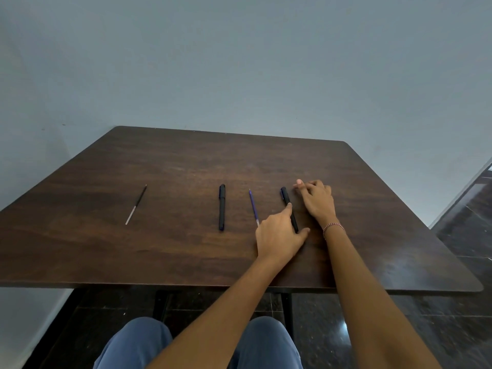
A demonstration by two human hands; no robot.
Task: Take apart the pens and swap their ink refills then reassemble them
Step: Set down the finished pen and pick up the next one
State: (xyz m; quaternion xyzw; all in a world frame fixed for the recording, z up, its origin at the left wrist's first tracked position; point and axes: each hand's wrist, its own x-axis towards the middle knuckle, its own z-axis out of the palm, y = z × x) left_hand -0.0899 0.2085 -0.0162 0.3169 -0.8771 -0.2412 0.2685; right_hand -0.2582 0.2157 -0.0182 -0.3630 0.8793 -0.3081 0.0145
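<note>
Left forearm [226, 302] leads to the left hand [277, 235], whose index finger and thumb are spread and touch the black pen [285, 195]. The pen's long axis runs away from the person. Right hand [318, 201], fingers loosely curled and empty, rests just right of the pen's far end.

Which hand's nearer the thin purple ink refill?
Left. The left hand lies just right of the thin purple ink refill; the right hand rests farther right, beyond a black pen.

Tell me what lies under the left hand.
The left hand sits low over the table, index fingertip touching the rightmost black pen, thumb by its near end. Anything beneath the palm is covered.
</note>
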